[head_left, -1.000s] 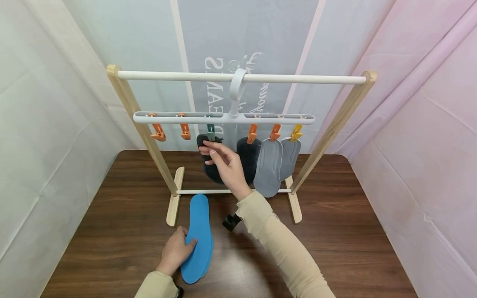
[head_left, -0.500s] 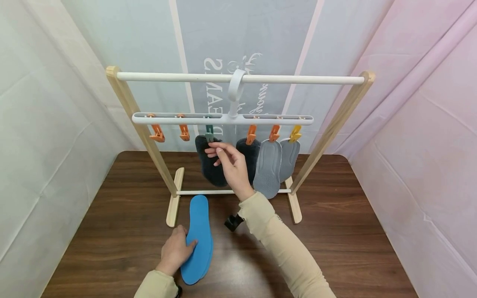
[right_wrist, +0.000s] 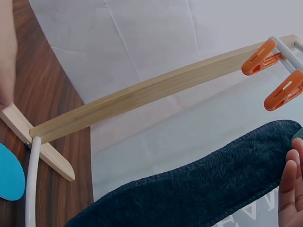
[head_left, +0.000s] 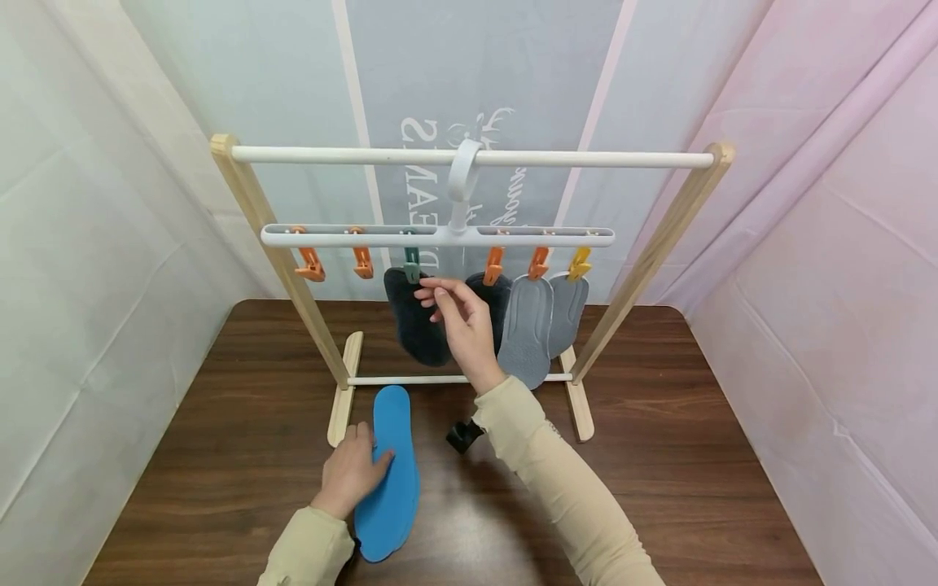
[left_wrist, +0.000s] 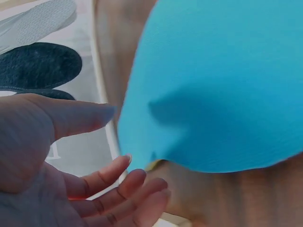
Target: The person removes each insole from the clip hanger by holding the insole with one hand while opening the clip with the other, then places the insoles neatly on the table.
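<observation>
Right hand (head_left: 466, 327) by dark insole (head_left: 414, 324), perhaps touching

A rack (head_left: 315, 325) with pale wooden posts (head_left: 648, 264), wooden feet (head_left: 579, 407) and white rods (head_left: 586, 159) stands on a dark brown, wood-grained counter (head_left: 681, 456). Behind the rack hangs a grey-blue backdrop (head_left: 484, 65) with pale stripes (head_left: 608, 73) and mirrored white lettering (head_left: 421, 134). Left of the rack is a creased whitish cloth (head_left: 88, 244); right of it, a creased cloth with a pinkish tint (head_left: 835, 285).

2 creased beige sleeves (head_left: 567, 492), black device (head_left: 463, 437) below the right cuff (head_left: 507, 409).
</observation>
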### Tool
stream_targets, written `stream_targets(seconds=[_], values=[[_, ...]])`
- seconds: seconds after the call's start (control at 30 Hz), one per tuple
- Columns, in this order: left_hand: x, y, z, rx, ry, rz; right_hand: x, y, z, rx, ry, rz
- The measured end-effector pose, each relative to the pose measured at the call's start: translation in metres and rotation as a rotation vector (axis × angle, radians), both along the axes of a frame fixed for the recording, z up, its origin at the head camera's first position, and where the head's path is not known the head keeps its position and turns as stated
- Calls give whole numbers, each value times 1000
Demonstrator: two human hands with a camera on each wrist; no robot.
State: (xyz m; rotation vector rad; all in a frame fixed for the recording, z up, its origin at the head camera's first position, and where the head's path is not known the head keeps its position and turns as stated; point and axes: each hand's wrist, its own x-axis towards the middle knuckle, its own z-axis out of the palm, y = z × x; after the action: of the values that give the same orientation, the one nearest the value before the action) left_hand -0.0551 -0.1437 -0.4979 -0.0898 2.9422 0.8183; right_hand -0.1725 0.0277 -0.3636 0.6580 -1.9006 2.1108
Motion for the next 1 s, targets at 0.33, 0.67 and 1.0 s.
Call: stream_targets(seconds=[0.33, 0.67, 1.0], values=[[-34, 4, 15, 147, 159, -57, 0, 3, 1, -4, 19, -21], [-63, 4, 30, 375, 224, -18, 2, 4, 3, 5, 23, -19], [-76, -2, 48, 420, 181, -30, 4, 7, 2, 7, 26, -26]])
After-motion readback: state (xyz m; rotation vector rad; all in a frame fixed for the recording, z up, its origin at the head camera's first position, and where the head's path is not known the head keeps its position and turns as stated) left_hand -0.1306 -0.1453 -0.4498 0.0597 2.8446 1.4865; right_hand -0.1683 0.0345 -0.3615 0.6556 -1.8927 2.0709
